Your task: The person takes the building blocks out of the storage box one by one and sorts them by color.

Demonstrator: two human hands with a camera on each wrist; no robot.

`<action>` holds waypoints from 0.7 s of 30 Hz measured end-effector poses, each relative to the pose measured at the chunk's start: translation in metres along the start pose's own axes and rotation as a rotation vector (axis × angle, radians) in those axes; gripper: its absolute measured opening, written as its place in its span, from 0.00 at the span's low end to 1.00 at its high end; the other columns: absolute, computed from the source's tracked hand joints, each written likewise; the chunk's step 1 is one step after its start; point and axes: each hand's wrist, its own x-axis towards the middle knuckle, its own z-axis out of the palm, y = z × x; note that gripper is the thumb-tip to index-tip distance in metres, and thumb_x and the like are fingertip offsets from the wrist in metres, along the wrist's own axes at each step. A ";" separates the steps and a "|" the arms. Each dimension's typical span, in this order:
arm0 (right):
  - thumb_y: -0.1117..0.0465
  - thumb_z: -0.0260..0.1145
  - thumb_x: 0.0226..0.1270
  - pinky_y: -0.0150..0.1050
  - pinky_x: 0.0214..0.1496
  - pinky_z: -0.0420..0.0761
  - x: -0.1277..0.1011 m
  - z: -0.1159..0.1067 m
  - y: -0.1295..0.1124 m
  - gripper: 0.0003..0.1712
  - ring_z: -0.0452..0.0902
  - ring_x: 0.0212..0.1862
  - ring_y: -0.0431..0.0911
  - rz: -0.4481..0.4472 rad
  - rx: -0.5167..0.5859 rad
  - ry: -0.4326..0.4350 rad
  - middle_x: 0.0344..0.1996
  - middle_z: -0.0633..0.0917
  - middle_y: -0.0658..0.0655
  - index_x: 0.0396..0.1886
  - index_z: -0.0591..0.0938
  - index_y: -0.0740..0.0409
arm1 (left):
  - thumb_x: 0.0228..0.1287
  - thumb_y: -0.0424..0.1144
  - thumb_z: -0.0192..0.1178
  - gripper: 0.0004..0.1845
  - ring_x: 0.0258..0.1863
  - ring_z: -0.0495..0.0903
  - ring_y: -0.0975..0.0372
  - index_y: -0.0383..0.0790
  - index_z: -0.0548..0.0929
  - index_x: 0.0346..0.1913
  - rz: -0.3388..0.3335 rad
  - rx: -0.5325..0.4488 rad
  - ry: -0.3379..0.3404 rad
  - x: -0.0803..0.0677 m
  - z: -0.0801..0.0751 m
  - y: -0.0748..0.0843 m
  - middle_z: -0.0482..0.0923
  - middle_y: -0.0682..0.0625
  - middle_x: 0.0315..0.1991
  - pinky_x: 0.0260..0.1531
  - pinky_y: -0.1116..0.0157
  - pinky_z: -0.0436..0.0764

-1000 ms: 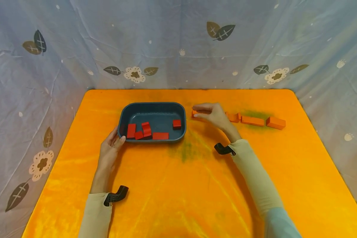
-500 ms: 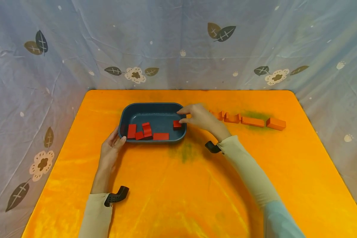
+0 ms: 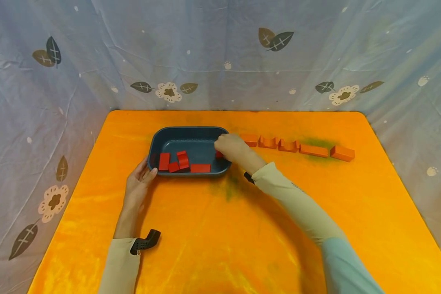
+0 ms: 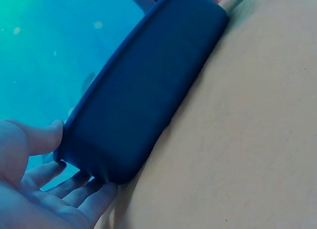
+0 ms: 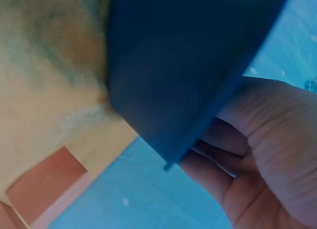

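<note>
**Two hands at a blue tray of red blocks, five orange blocks lined up beside it**

An orange table (image 3: pixel 220 228) fills the head view, backed by a pale blue cloth with leaf and flower prints (image 3: pixel 59 81). On it stands one dark blue tray (image 3: pixel 169 136), rectangular with rounded corners, left of the table's middle.

Inside the tray lie five red blocks in all. Four sit along the near wall: an upright one (image 3: pixel 163 161) at the left, a small one (image 3: pixel 173 167) beside it, one (image 3: pixel 182 159) touching that, and a flat long one (image 3: pixel 200 168). The fifth red block (image 3: pixel 218 154) is at the tray's right end, mostly hidden under the right hand.

To the right of the tray, five orange blocks (image 3: pixel 288 145) lie in a row on the table, well apart from the near edge; two of them have a notch cut in the top.

The right hand (image 3: pixel 232 149) reaches over the tray's right rim, fingers curled down at the fifth red block; whether it actually pinches the block cannot be told. The left hand (image 3: pixel 139 183) rests against the tray's near left corner with relaxed, fairly straight fingers.

The left wrist view shows the tray's outer wall close up with the thumb (image 4: pixel 37 140) and fingers touching its corner. The right wrist view shows the curled fingers (image 5: pixel 233 154) beyond the tray rim, plus one orange block (image 5: pixel 47 182) on the table; the red block is not visible there.
</note>
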 end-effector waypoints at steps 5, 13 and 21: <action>0.71 0.66 0.64 0.43 0.46 0.83 0.003 0.009 -0.001 0.05 0.80 0.40 0.53 0.003 0.005 0.055 0.34 0.87 0.57 0.31 0.87 0.59 | 0.72 0.37 0.57 0.35 0.74 0.57 0.58 0.47 0.55 0.78 -0.008 -0.024 0.002 0.001 0.000 0.000 0.54 0.50 0.77 0.69 0.66 0.63; 0.65 0.70 0.62 0.41 0.44 0.82 -0.001 0.014 0.006 0.06 0.79 0.39 0.51 0.033 0.220 0.086 0.35 0.86 0.59 0.37 0.87 0.62 | 0.72 0.36 0.57 0.35 0.73 0.58 0.56 0.46 0.56 0.77 -0.011 -0.021 0.004 0.003 0.000 0.002 0.55 0.48 0.76 0.68 0.67 0.64; 0.63 0.72 0.61 0.41 0.55 0.82 -0.019 0.021 0.019 0.22 0.82 0.53 0.51 0.083 0.841 0.268 0.53 0.84 0.60 0.55 0.83 0.64 | 0.73 0.35 0.56 0.35 0.74 0.56 0.56 0.44 0.55 0.78 0.004 -0.031 -0.012 0.002 0.000 0.001 0.53 0.47 0.77 0.69 0.66 0.63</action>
